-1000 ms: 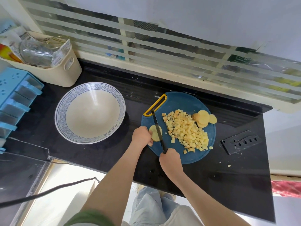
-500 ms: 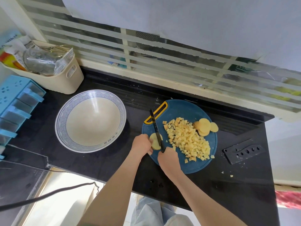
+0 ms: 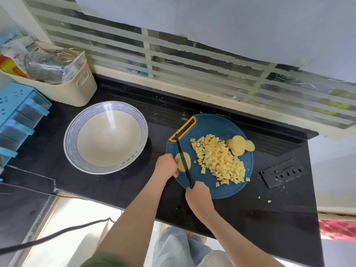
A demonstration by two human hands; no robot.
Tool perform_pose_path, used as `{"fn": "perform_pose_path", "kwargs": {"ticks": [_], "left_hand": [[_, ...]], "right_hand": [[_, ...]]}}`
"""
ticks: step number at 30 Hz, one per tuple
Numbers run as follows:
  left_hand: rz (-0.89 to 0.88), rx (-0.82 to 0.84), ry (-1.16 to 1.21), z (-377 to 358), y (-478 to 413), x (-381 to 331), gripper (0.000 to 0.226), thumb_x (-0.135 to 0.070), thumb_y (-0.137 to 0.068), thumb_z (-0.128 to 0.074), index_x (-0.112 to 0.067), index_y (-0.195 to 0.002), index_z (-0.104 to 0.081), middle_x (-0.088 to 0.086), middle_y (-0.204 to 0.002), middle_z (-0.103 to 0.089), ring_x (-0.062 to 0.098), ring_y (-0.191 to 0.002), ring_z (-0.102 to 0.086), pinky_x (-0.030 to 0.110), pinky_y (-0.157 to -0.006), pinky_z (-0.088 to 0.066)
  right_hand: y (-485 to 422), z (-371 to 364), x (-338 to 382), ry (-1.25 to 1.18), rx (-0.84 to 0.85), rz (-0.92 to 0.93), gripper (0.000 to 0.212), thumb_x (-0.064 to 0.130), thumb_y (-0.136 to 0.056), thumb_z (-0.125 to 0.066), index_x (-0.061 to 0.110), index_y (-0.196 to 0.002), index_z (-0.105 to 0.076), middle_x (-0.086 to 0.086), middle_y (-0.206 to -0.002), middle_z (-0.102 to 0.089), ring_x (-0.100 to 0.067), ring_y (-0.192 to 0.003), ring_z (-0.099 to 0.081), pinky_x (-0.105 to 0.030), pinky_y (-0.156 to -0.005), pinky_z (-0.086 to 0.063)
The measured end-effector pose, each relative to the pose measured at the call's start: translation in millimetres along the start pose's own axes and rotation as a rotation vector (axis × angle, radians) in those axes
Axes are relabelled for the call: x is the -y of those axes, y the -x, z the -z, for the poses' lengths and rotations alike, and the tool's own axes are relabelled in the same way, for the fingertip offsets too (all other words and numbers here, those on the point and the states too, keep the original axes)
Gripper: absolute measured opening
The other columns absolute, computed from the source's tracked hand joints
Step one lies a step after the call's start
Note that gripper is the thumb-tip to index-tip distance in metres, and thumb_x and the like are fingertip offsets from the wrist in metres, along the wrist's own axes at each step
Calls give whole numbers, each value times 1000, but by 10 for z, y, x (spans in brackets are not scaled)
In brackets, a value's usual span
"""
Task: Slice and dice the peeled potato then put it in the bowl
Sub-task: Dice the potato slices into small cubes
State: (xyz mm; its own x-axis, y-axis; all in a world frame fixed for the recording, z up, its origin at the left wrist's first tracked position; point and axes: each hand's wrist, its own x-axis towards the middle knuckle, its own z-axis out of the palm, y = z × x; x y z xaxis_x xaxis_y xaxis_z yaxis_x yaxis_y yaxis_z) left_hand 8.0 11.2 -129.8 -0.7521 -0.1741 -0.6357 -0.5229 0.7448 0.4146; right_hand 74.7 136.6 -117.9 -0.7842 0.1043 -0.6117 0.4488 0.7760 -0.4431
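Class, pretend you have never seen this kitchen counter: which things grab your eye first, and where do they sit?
The yellow heap of potato cubes in the middle of the blue cutting board stands out first. At the board's left edge the right hand holds a black knife across a potato slice that the left hand holds. Left of the board stands a large empty bowl.
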Motion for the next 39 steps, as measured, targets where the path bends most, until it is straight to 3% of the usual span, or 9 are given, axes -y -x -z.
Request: {"fn": "perform_pose_path", "kwargs": {"ticks": [11,17,23,27,39], "left_hand": [[-8,23,9,-20,-29,20,26,-9,-89,-61,-3,-113,-55,14,-111,-63,28,-106,-58,39,-91,-49],[9,48,25,2,-5,20,19,-6,-91,-55,-4,-110,-56,14,-104,-68,27,-103,-60,39,-89,-49],[4,91,-123,80,63,-49,35,-3,-84,-62,-3,-118,-54,14,-116,-63,27,-109,-59,35,-92,-50],[-2,62,-186,76,79,-61,45,-7,-82,-69,-5,-124,-51,12,-123,-57,26,-115,-56,33,-91,-47],[-15,62,-151,27,23,-24,45,-8,-83,-70,-6,-124,-51,12,-124,-57,27,-115,-55,32,-91,-46]], "right_hand": [[-84,-27,60,6,-29,-23,16,22,-97,-46,8,-95,-53,-2,-84,-52,-21,-82,-55,-30,-65,-40],[-217,26,265,-6,-52,45,19,15,-96,-44,2,-97,-58,-4,-83,-52,-20,-76,-52,-30,-64,-40],[-104,88,229,28,-40,109,15,15,-96,-43,9,-83,-49,-1,-78,-50,-19,-76,-51,-29,-63,-36],[-28,50,172,9,-20,86,16,16,-95,-44,6,-90,-56,-3,-84,-54,-19,-77,-54,-29,-63,-39],[-33,-75,179,25,-32,-5,17,20,-97,-46,8,-98,-57,-4,-89,-56,-20,-80,-55,-31,-66,-44]]}}
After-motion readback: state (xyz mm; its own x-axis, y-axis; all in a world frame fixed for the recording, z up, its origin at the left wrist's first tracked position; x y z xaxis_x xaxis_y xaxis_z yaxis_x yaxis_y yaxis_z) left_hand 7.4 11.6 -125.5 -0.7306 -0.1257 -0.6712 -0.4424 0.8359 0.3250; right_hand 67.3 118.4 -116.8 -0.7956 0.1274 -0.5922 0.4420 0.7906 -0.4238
